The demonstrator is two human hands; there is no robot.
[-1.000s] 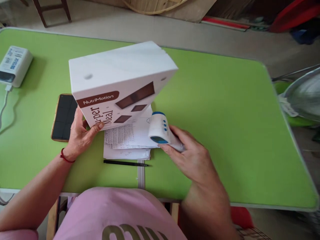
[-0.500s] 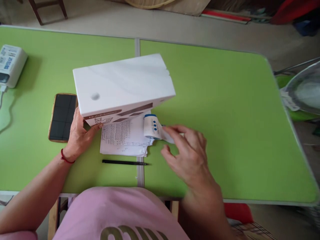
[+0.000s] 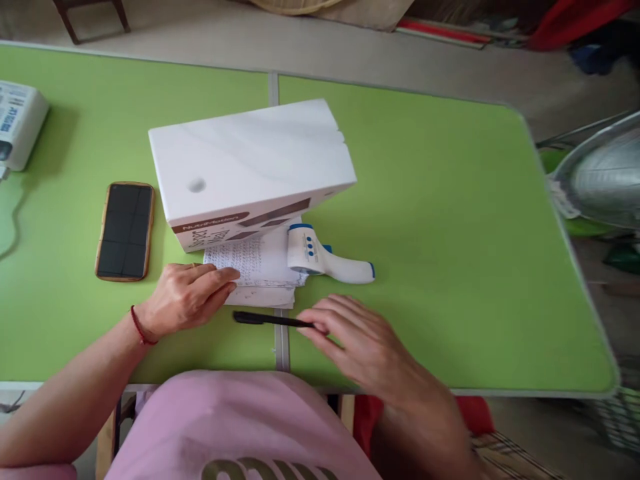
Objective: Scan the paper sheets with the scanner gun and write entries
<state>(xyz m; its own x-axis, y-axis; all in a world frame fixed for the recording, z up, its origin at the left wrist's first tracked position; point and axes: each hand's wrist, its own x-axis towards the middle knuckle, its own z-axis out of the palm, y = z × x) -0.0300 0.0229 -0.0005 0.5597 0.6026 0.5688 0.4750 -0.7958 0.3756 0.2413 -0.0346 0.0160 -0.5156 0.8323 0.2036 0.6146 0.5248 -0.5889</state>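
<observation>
A black pen (image 3: 270,320) is pinched at its right end between the fingertips of my right hand (image 3: 367,347), just above the table's near part. My left hand (image 3: 190,297) is at the left edge of the handwritten paper sheets (image 3: 260,293), its fingers pressed together over that edge; the thumb side is partly hidden. Across the right side of the sheets lies a white and blue infrared thermometer (image 3: 305,250), its handle pointing right. A large white box (image 3: 250,153) with brown print stands behind, covering the far part of the papers.
On the green folding table (image 3: 450,233), a phone (image 3: 125,230) in a brown-edged case lies to the left. A white device (image 3: 25,123) with a cable sits at the far left edge. Beyond the right edge is a clear-covered basin (image 3: 607,173); a stool (image 3: 93,13) stands behind.
My right hand has let go of the thermometer and taken hold of the pen, lifting it slightly. My left hand has left the box corner and moved right onto the papers.
</observation>
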